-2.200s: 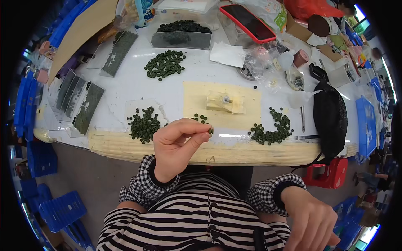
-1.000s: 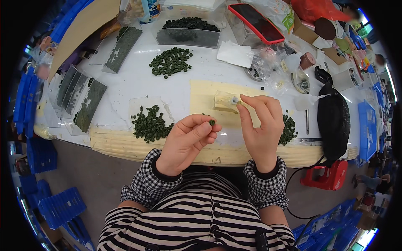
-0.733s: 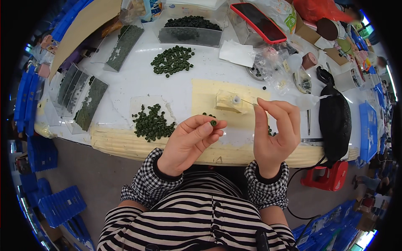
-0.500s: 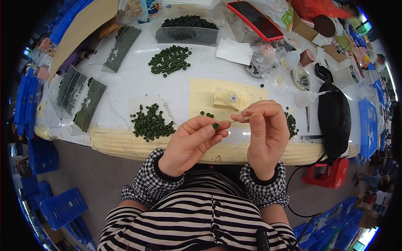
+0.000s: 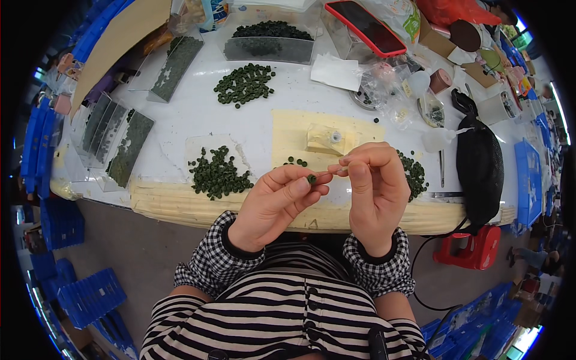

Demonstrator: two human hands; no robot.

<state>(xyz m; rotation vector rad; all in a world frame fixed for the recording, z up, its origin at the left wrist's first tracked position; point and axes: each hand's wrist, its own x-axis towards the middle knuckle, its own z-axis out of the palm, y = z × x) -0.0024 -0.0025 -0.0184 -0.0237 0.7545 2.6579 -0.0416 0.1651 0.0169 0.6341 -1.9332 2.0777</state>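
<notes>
Between thumb and fingers, my left hand point(image 5: 277, 201) pinches a small round dark green piece point(image 5: 311, 179). My right hand point(image 5: 379, 195) is closed on a thin, slender tool point(image 5: 337, 169), whose tip points at the green piece; its exact kind is hard to make out. Both hands hover over the table's front edge, close together. Just beyond them, a yellowish block point(image 5: 327, 139) with a pale round fitting rests on a yellow sheet point(image 5: 288, 126). Similar green pieces lie in a pile point(image 5: 219, 174) to the left and another pile point(image 5: 413, 174) beside my right hand.
Farther back are another green pile point(image 5: 245, 84), a clear bin of dark pieces point(image 5: 270, 48) and a red-cased phone point(image 5: 366, 27). Clear trays point(image 5: 129, 150) stand at left. A black bag point(image 5: 479, 171), tweezers point(image 5: 442, 168) and a white squeeze bottle point(image 5: 437, 141) lie at right.
My right hand has moved slightly left, bringing the thin tool closer to the green piece. The left hand keeps its pinch and has barely shifted.
</notes>
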